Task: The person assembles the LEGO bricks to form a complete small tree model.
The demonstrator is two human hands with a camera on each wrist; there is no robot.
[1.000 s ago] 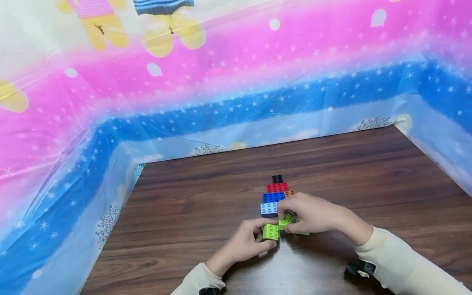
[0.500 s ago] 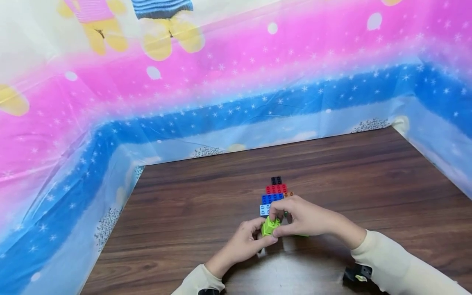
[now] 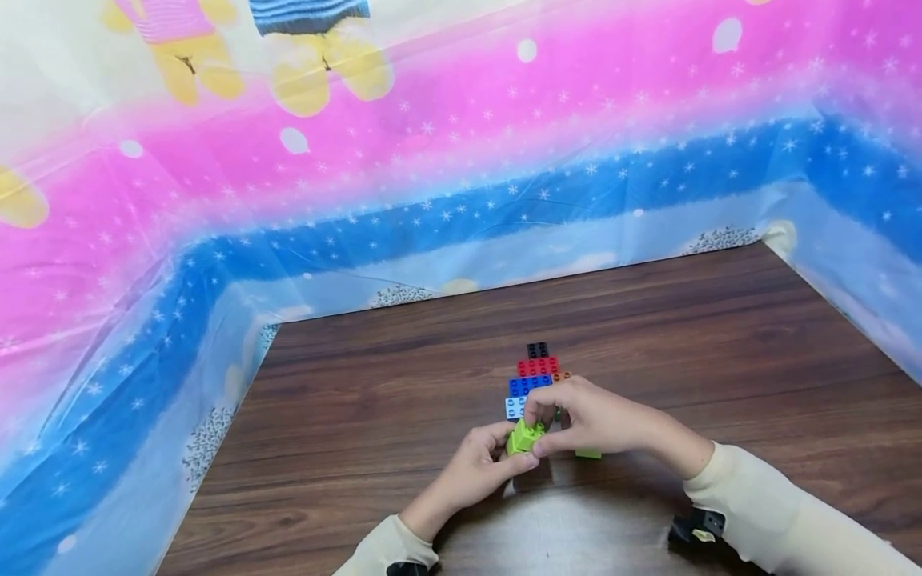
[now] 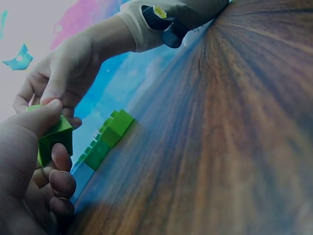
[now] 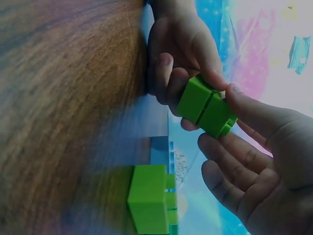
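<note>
My left hand (image 3: 471, 468) grips a lime-green toy building brick (image 5: 194, 100) above the table. A second lime-green brick (image 5: 217, 116), pinched between thumb and fingers of my right hand (image 3: 605, 418), sits against its studded side. Only a thin dark line shows between the two in the right wrist view; whether they are fully pressed together I cannot tell. Another lime-green brick (image 3: 588, 454) lies on the table below my right hand. Behind the hands are light blue (image 3: 515, 408), blue (image 3: 529, 386), red (image 3: 537, 366) and black (image 3: 537, 350) bricks in rows.
An orange brick (image 3: 562, 376) stands beside the blue one, partly hidden by my right hand. A green brick (image 4: 97, 154) lines up with the others in the left wrist view. The brown wooden table (image 3: 360, 400) ends at a printed pink and blue cloth (image 3: 446, 216).
My right hand has moved left with its lime-green brick and brought it onto the brick in my left hand. The left hand has stayed nearly in place.
</note>
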